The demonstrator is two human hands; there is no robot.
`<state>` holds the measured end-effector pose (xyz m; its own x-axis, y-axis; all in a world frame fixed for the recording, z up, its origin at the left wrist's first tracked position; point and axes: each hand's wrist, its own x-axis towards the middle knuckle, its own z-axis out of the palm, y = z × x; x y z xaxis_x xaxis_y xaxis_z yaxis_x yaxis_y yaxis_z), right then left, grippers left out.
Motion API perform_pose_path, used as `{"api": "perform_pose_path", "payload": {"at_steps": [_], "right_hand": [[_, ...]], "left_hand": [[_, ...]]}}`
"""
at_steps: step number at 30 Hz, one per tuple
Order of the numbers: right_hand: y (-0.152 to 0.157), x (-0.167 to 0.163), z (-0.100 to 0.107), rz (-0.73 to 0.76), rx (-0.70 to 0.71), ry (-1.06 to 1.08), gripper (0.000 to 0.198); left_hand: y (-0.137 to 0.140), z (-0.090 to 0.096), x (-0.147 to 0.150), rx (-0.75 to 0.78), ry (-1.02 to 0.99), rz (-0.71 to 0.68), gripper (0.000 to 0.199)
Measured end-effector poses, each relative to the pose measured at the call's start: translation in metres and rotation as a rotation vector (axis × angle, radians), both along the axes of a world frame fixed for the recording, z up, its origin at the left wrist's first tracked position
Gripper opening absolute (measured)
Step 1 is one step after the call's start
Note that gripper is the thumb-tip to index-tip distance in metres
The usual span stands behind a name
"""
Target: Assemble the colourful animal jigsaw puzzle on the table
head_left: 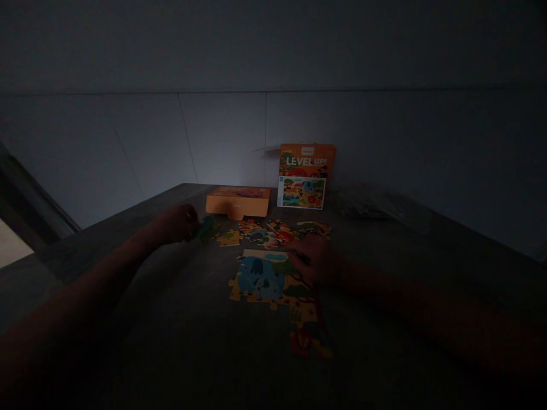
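Note:
The picture is very dark. My left hand [176, 223] is over the left part of the table with its fingers curled closed; its grip is too dark to read. Right by its fingertips is a green puzzle piece [208, 228]. My right hand [319, 259] lies with its fingers stretched leftward over the upper right corner of a partly joined jigsaw puzzle [260, 279], hiding that corner. Blue elephants show on the puzzle, and a strip of joined pieces [302, 312] runs down its right side. Loose puzzle pieces [267, 234] lie in a row behind it.
An orange box part [238, 203] lies behind the loose pieces. The upright orange puzzle box [306, 160] stands near the wall, with a picture card [301, 192] leaning on its front. Crumpled clear plastic [384, 208] lies at the back right of the grey table [171, 319].

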<state>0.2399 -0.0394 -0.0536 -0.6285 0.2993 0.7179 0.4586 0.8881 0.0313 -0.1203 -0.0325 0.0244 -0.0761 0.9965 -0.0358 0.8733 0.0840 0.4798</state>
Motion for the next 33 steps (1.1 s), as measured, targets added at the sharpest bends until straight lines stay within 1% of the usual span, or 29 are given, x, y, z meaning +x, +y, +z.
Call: {"api": "perform_pose_path", "payload": {"at_steps": [1,2,3,5,7,8,10,11,13,16,19,22,25,29,33], "right_hand": [[0.000,0.000,0.000,0.003,-0.004,0.000,0.019],[0.000,0.000,0.001,0.005,-0.008,0.003,0.019],[0.000,0.000,0.001,0.009,-0.012,0.004,0.018],[0.001,0.001,0.001,0.013,-0.025,0.001,0.022],[0.002,0.001,0.001,0.031,-0.016,-0.025,0.032],[0.002,0.001,0.001,0.051,0.005,-0.056,0.037],[0.002,0.001,0.000,0.105,0.067,-0.127,0.044],[0.002,0.001,0.000,0.127,0.094,-0.151,0.044],[0.001,0.001,0.000,0.146,0.125,-0.165,0.041],[-0.001,0.000,0.001,0.158,0.145,-0.163,0.037],[-0.003,0.000,0.002,0.176,0.159,-0.178,0.034],[-0.004,0.001,0.002,0.174,0.144,-0.191,0.033],[-0.004,0.001,0.002,0.180,0.126,-0.185,0.035],[-0.006,0.000,0.004,0.193,0.095,-0.194,0.038],[-0.006,0.000,0.006,0.196,0.094,-0.212,0.040]], "left_hand": [[-0.004,0.002,0.008,0.069,-0.069,-0.020,0.040],[-0.009,0.002,0.019,0.144,-0.133,-0.082,0.043],[-0.015,0.000,0.031,0.208,-0.209,-0.178,0.043],[-0.029,-0.011,0.060,0.264,-0.382,-0.367,0.034],[-0.043,-0.026,0.087,0.203,-0.497,-0.480,0.027],[-0.048,-0.034,0.099,0.141,-0.515,-0.532,0.025],[-0.055,-0.046,0.113,0.116,-0.520,-0.586,0.022],[-0.057,-0.049,0.116,0.127,-0.510,-0.603,0.021],[-0.057,-0.050,0.116,0.156,-0.482,-0.624,0.021],[-0.054,-0.044,0.110,0.168,-0.411,-0.678,0.022],[-0.053,-0.039,0.104,0.191,-0.330,-0.785,0.025],[-0.053,-0.036,0.100,0.229,-0.260,-0.875,0.023],[-0.051,-0.037,0.096,0.252,-0.192,-0.904,0.026],[-0.047,-0.038,0.091,0.304,-0.164,-0.929,0.027],[-0.046,-0.038,0.089,0.337,-0.112,-0.988,0.027]]}}
